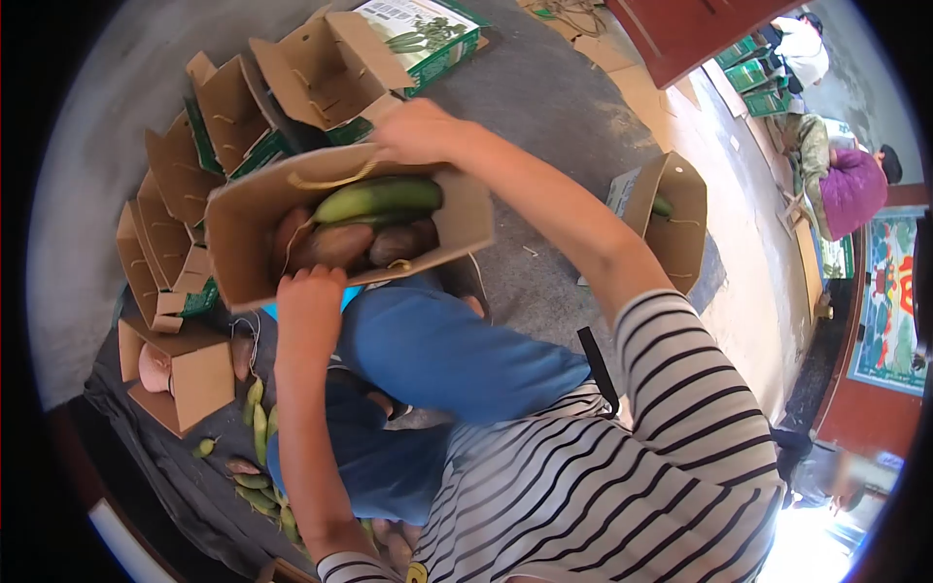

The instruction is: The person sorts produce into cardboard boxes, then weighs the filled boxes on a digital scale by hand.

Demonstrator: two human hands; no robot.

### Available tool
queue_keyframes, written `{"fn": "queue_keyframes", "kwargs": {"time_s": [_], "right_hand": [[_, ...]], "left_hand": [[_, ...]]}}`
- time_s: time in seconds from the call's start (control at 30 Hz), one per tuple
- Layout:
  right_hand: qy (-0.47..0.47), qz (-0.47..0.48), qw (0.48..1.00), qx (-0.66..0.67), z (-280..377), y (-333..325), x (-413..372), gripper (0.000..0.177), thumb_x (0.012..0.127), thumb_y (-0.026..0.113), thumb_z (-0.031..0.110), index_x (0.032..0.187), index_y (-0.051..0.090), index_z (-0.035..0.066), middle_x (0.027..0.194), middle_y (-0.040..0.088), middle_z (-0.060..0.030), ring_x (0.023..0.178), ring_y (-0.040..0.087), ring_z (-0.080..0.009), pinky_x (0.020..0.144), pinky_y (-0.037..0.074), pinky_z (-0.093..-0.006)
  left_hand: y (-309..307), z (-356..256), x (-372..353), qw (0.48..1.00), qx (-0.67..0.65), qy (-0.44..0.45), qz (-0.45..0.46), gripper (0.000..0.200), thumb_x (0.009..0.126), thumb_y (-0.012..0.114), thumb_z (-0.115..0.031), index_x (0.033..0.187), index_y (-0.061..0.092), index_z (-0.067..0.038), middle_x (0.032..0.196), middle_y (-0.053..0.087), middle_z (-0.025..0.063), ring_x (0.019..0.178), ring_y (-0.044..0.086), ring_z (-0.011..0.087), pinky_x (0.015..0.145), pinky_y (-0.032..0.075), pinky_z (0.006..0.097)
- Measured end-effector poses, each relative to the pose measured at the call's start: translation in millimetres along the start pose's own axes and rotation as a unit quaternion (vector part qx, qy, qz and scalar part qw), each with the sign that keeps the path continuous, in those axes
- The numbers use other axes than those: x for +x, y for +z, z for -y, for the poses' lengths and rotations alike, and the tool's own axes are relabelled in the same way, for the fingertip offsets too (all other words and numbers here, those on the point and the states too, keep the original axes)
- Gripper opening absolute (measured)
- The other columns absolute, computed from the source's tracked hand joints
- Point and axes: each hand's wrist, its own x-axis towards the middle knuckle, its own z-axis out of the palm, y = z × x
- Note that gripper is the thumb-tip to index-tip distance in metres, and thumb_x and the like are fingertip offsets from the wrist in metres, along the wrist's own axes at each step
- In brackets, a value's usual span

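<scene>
A cardboard box with rope handles is raised in front of me, tilted so that its open top faces me. In it lie a long green vegetable, like a large cucumber, and several reddish-brown tubers. My left hand is closed over the near rim, fingers reaching inside. At the far rim, my right hand grips the box's upper corner; its fingertips are partly hidden. My blue-trousered knee is just below the box.
Several open cardboard boxes stand at the left. A box holding something pink is below them, beside loose green vegetables. Another box stands at the right. People are farther off by a green-printed box.
</scene>
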Motion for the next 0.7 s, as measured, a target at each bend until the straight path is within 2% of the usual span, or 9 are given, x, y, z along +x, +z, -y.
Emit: {"fn": "queue_keyframes", "kwargs": {"time_s": [0.03,0.1,0.13,0.2,0.27,0.37,0.47,0.53,0.7], "right_hand": [[0.068,0.026,0.997,-0.01,-14,-5,-35,0.032,0.087,0.057,0.04,0.092,0.068,0.01,0.09,0.067,-0.0131,0.089,0.063,-0.0342,0.075,0.05,-0.0459],[0.155,-0.053,0.985,0.047,-42,3,-121,0.035,0.086,0.056,0.041,0.095,0.068,0.01,0.093,0.067,-0.0137,0.092,0.063,-0.0341,0.079,0.049,-0.0457],[0.214,-0.027,0.975,0.047,-56,9,-165,0.035,0.087,0.056,0.041,0.1,0.068,0.011,0.096,0.067,-0.0133,0.095,0.062,-0.0335,0.08,0.049,-0.0451],[0.322,-0.059,0.944,0.043,-65,11,-248,0.031,0.087,0.058,0.037,0.101,0.069,0.012,0.095,0.067,-0.013,0.09,0.062,-0.0345,0.077,0.049,-0.0448],[0.408,-0.083,0.908,0.039,-66,14,-318,0.029,0.086,0.06,0.037,0.097,0.069,0.012,0.089,0.068,-0.0142,0.086,0.063,-0.0359,0.075,0.05,-0.0462],[0.522,-0.062,0.851,0.003,-69,54,-394,0.036,0.085,0.06,0.041,0.091,0.068,0.007,0.082,0.066,-0.0188,0.08,0.063,-0.0389,0.072,0.049,-0.0488],[0.627,-0.024,0.778,-0.031,-73,85,-428,0.036,0.084,0.058,0.041,0.088,0.067,0.006,0.084,0.067,-0.0189,0.082,0.064,-0.0385,0.074,0.05,-0.0491],[0.674,0.0,0.737,-0.038,-75,82,-451,0.035,0.084,0.056,0.038,0.088,0.067,0.005,0.085,0.068,-0.0178,0.083,0.065,-0.0369,0.075,0.051,-0.0483],[0.714,-0.048,0.698,-0.002,-52,95,-478,0.036,0.085,0.057,0.041,0.083,0.065,0.006,0.083,0.066,-0.0202,0.083,0.063,-0.0388,0.074,0.049,-0.0489]], "left_hand": [[-5,-13,18,0.999,0.004,0.028,-0.034,0.005,0.075,0.058,-0.008,0.079,0.06,-0.009,0.075,0.061,0.0083,0.078,0.062,0.0265,0.069,0.046,0.039],[-12,-45,62,0.992,-0.002,0.088,-0.09,0.006,0.075,0.056,-0.01,0.075,0.061,-0.011,0.074,0.061,0.006,0.077,0.061,0.0233,0.072,0.045,0.0374],[-13,-62,83,0.986,-0.01,0.121,-0.11,0.007,0.076,0.055,-0.011,0.074,0.062,-0.011,0.075,0.062,0.0054,0.077,0.061,0.0219,0.074,0.044,0.0378],[-9,-101,129,0.982,0.021,0.171,-0.076,0.008,0.075,0.056,-0.012,0.073,0.064,-0.011,0.076,0.063,0.0043,0.079,0.061,0.0207,0.079,0.043,0.039],[5,-143,162,0.961,0.025,0.23,-0.149,0.009,0.075,0.056,-0.013,0.075,0.065,-0.011,0.078,0.064,0.0047,0.081,0.06,0.0209,0.088,0.042,0.0417],[-42,-182,167,0.936,-0.085,0.242,-0.242,0.007,0.076,0.056,-0.014,0.078,0.062,-0.009,0.086,0.062,0.0074,0.092,0.059,0.0233,0.099,0.039,0.0446],[-86,-159,146,0.942,-0.13,0.213,-0.223,0.009,0.079,0.057,-0.013,0.084,0.061,-0.008,0.097,0.062,0.009,0.101,0.058,0.0255,0.097,0.04,0.045],[-79,-129,128,0.94,-0.145,0.17,-0.257,0.013,0.083,0.058,-0.014,0.092,0.063,-0.006,0.107,0.061,0.0112,0.106,0.057,0.0284,0.097,0.041,0.0445],[-71,-68,58,0.959,-0.243,0.028,-0.143,0.02,0.089,0.057,-0.007,0.107,0.061,0.0,0.117,0.059,0.0157,0.107,0.057,0.0332,0.094,0.043,0.0412]]}}
